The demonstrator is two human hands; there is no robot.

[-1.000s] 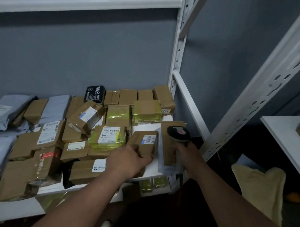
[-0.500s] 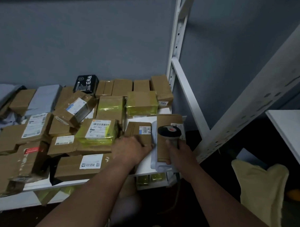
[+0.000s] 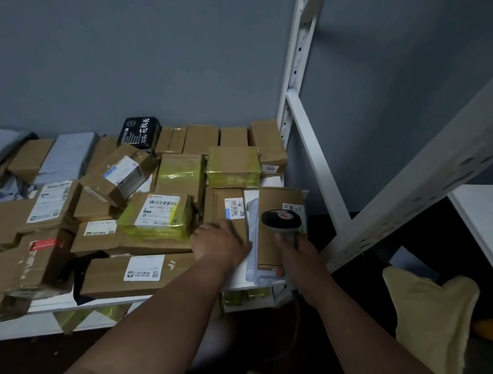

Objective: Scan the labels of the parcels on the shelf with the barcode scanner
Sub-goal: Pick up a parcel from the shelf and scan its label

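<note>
The right hand is wrapped round the grip of the barcode scanner, thumb up along the handle, and the scanner's dark head with a red mark on top hangs just over a flat brown parcel at the right end of the shelf. That parcel lies on a pale plastic mailer and carries a white label near its far right corner, partly behind the scanner head. Just beside it, the left hand rests knuckles-up on the near end of a brown cardboard parcel; its fingers are hidden under the back of the hand, so how far they curl cannot be told. This parcel bears a small white label with a blue edge at its far right side. Further left, a parcel wrapped in yellow tape shows a large barcode label facing up, and in front of it lies a long brown box with a white sticker. Behind stand more brown boxes, two more with yellow tape, and a black packet with white characters against the grey wall. Grey mailers lie at the far left. A white slotted upright rises at the shelf's right rear corner, and a yellowish cloth lies low on the right.
</note>
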